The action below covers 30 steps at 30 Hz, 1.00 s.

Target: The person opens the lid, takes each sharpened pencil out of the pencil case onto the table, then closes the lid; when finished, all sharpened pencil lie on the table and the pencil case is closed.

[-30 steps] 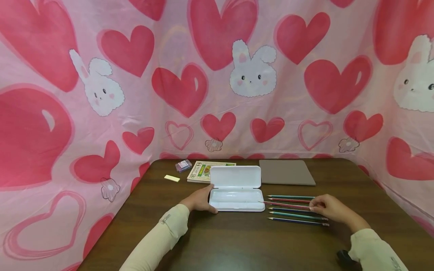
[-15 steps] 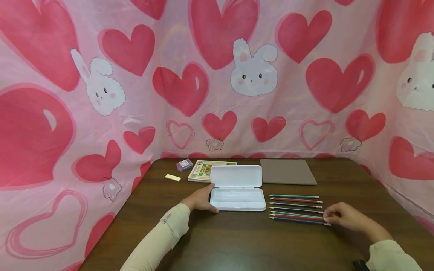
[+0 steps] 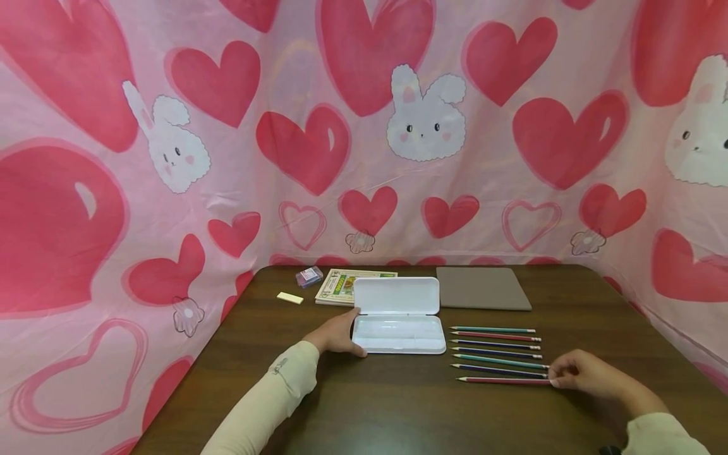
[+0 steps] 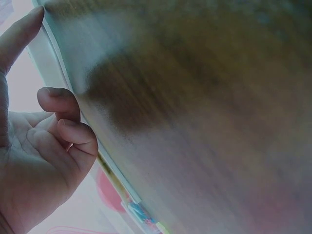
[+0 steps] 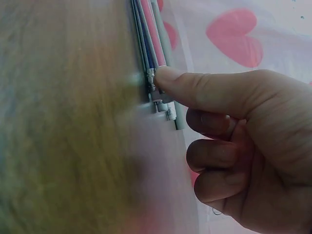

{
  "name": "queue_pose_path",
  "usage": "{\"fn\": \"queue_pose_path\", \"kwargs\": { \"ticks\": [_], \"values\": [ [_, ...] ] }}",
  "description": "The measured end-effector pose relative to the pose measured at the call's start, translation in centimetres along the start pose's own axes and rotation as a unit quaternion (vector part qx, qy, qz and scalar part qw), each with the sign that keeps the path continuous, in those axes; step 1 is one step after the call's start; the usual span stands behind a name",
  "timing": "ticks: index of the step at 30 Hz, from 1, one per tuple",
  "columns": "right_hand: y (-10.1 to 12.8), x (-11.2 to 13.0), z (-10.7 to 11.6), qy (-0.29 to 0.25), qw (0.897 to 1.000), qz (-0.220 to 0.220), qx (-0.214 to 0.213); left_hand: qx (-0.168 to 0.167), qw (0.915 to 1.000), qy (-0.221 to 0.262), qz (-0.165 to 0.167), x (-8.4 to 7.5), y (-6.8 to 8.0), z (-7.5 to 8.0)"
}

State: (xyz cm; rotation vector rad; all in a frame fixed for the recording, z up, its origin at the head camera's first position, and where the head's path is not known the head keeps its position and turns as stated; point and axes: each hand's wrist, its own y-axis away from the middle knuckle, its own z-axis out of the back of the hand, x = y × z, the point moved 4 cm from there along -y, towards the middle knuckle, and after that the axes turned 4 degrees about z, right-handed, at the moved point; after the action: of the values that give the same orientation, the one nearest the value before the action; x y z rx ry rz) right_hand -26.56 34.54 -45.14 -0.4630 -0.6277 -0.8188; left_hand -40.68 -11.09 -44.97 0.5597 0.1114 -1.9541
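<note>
A white pencil case (image 3: 398, 335) lies open on the brown table (image 3: 398, 411), its lid (image 3: 396, 296) flat behind it. My left hand (image 3: 340, 333) rests against the case's left end; the left wrist view shows one finger straight and the others loosely curled (image 4: 63, 131). Right of the case, several coloured pencils (image 3: 495, 346) lie in a parallel row, tips pointing left. A red pencil (image 3: 503, 380) is the nearest of them. My right hand (image 3: 582, 374) pinches its eraser end; the right wrist view shows a fingertip (image 5: 170, 80) on the pencil ends (image 5: 151, 34).
At the back of the table lie a grey flat pad (image 3: 482, 289), a printed booklet (image 3: 344, 285), a small purple box (image 3: 309, 276) and a pale yellow eraser (image 3: 289, 297). Pink heart-and-bunny cloth (image 3: 364, 126) walls the table on three sides.
My right hand carried the red pencil from the middle of the row toward me; it now lies nearest. The left hand and the case have not moved.
</note>
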Motion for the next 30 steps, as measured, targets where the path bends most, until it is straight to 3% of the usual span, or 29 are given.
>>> {"fn": "queue_pose_path", "kwargs": {
  "ticks": [20, 30],
  "values": [
    [-0.2, 0.2, -0.3, 0.010, 0.999, -0.021, -0.033, -0.005, 0.9999, -0.008, -0.007, 0.2, -0.1, 0.1],
    [-3.0, 0.9, -0.8, 0.037, 0.998, -0.040, -0.041, -0.005, 0.9999, -0.009, -0.009, -0.3, 0.2, 0.2]
  ]
}}
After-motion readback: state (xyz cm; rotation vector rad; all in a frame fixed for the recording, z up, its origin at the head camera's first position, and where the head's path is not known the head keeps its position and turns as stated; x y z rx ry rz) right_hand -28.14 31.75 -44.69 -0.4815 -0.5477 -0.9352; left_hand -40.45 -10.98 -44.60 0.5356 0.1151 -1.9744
